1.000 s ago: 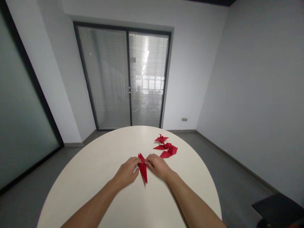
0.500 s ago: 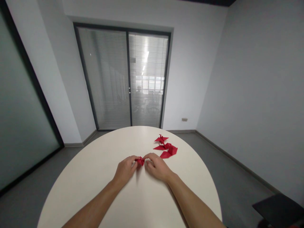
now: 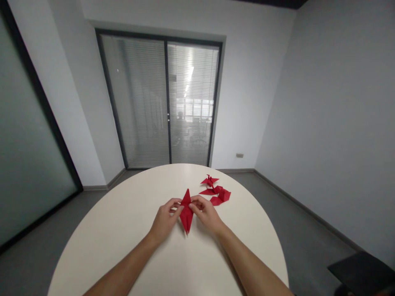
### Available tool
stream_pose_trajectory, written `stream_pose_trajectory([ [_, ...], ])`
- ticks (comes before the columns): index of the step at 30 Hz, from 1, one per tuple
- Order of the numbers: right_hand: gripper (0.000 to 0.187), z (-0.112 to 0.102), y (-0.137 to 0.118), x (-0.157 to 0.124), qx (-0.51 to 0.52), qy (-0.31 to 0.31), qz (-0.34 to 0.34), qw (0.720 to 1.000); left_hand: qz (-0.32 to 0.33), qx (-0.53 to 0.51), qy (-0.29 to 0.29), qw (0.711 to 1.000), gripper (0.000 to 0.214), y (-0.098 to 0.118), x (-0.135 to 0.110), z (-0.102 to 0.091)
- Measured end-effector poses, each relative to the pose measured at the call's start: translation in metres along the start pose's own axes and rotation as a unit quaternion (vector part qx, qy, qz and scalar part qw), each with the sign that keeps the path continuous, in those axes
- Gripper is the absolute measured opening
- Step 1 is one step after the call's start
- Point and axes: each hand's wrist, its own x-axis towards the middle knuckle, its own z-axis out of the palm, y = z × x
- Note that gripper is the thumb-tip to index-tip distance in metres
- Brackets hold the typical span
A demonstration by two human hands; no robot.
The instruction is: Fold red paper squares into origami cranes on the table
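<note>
A folded piece of red paper, a narrow diamond with points toward and away from me, is held just above the round white table. My left hand pinches its left edge and my right hand pinches its right edge, thumbs and fingers closed on the paper near its middle. Both forearms reach in from the bottom of the view.
Beyond my right hand, two or three folded red paper cranes lie together on the table. A dark chair shows at the lower right. Glass doors with blinds stand behind the table.
A second ago the paper lay pointing toward me under my fingertips. Half a second ago it was bunched small between both hands. Now it is opened out into a diamond and lifted slightly.
</note>
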Motion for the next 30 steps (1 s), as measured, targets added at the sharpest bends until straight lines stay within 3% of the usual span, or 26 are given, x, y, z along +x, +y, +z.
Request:
stream_pose_trajectory([
  [10, 0.022, -0.006, -0.001, 0.002, 0.066, -0.022, 0.06, 0.996, -0.053, -0.111, -0.031, 0.992, 0.022, -0.006, 0.0, 0.003],
  [18, 0.023, -0.001, -0.001, 0.0, 0.037, -0.029, 0.082, 0.996, -0.072, -0.088, -0.016, 0.993, 0.026, -0.008, -0.001, 0.004],
  [21, 0.023, 0.002, 0.002, -0.001, 0.017, -0.03, 0.06, 0.998, -0.078, -0.09, -0.003, 0.993, 0.026, -0.007, 0.0, 0.004],
  [26, 0.032, 0.005, 0.008, -0.001, 0.051, 0.001, 0.042, 0.998, -0.072, -0.041, -0.03, 0.996, 0.027, 0.0, 0.002, 0.002],
  [30, 0.026, 0.004, 0.007, -0.001, 0.011, -0.022, 0.056, 0.998, -0.08, -0.021, -0.039, 0.996, 0.026, 0.003, 0.001, 0.001],
])
